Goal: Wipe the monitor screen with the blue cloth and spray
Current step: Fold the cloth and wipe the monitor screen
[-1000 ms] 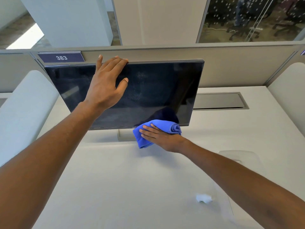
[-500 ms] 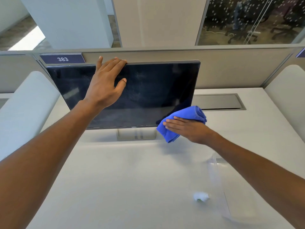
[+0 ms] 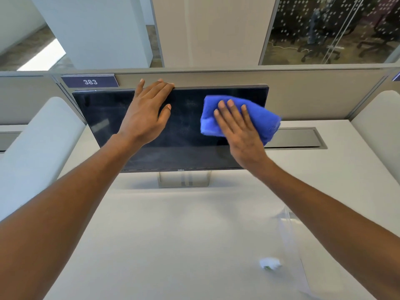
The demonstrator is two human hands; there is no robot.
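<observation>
- Head view showed the monitor (image 3: 173, 135) upright on its stand (image 3: 184, 179) at the desk's (image 3: 173, 234) far edge, just in front of the partition (image 3: 303, 94).
- Its long axis ran left to right, and the dark screen faced the person, tilted slightly back.
- The cloth (image 3: 259, 118), folded into a thick pad, lay flat against the screen's upper right part, its long axis roughly level and its right end hanging past the monitor's right edge.
- The right hand (image 3: 240, 131) pressed on the cloth with fingers (image 3: 230, 111) straight and spread, pointing up; the palm covered the cloth's lower middle, so the cloth sat under and above the fingers rather than being pinched.
- The left hand (image 3: 145, 113) rested open on the screen's upper middle, fingertips hooked over the top bezel and thumb splayed to the right; it held nothing but the monitor's edge.
- The two hands sat near each other, apart, with bare screen between them.
- A clear spray bottle (image 3: 292, 245) lay near the desk's right front, hard to make out; a small white nozzle (image 3: 270, 263) showed beside it.
- A sign reading 383 (image 3: 89, 81) hung on the partition above the monitor's left corner.
- Half a second earlier, the right hand and cloth had been at the screen's lower right corner; they had since risen to the upper right, with the fingers turned from leftward to upward.
- The left hand had stayed on the top bezel.
</observation>
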